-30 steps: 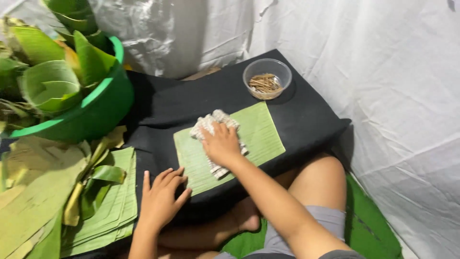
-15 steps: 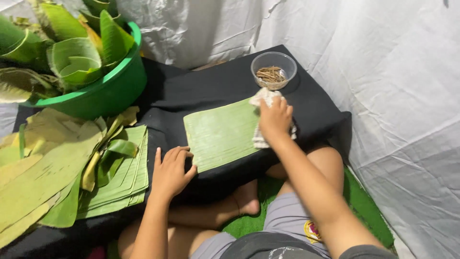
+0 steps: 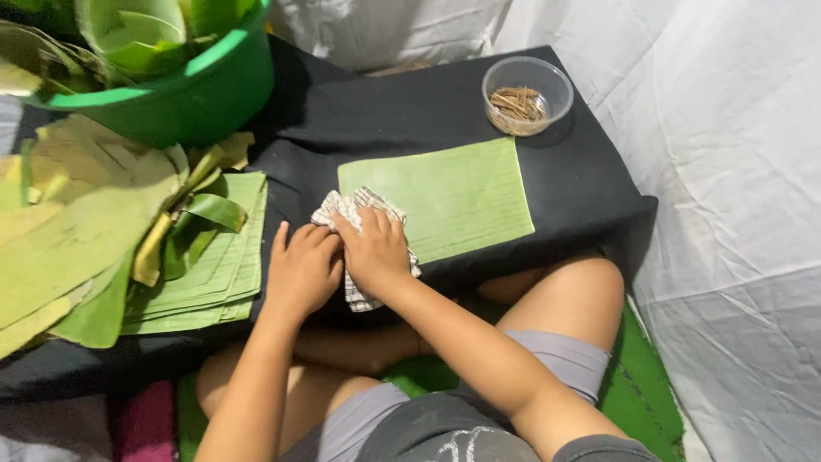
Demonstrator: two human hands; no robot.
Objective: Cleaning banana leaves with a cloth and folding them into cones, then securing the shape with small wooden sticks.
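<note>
A rectangular green banana leaf sheet [image 3: 453,195] lies flat on a black cloth-covered surface [image 3: 402,120]. My right hand [image 3: 376,252] presses a checked cloth [image 3: 349,208] onto the leaf's near left corner. My left hand [image 3: 301,267] rests flat on the black surface right beside it, fingers touching the cloth's edge. Both forearms reach in from the bottom of the view, over my crossed legs.
A clear plastic bowl of thin brown sticks [image 3: 526,96] stands behind the leaf. A green tub with rolled leaves [image 3: 184,81] sits at the back left. A stack of cut leaf sheets [image 3: 218,274] and loose yellowing leaves [image 3: 77,222] lie left. White sheeting hangs right.
My right hand has swept the cloth from the leaf's far right corner back to its near left corner. My left hand stays near the leaf's left edge. The view has shifted.
</note>
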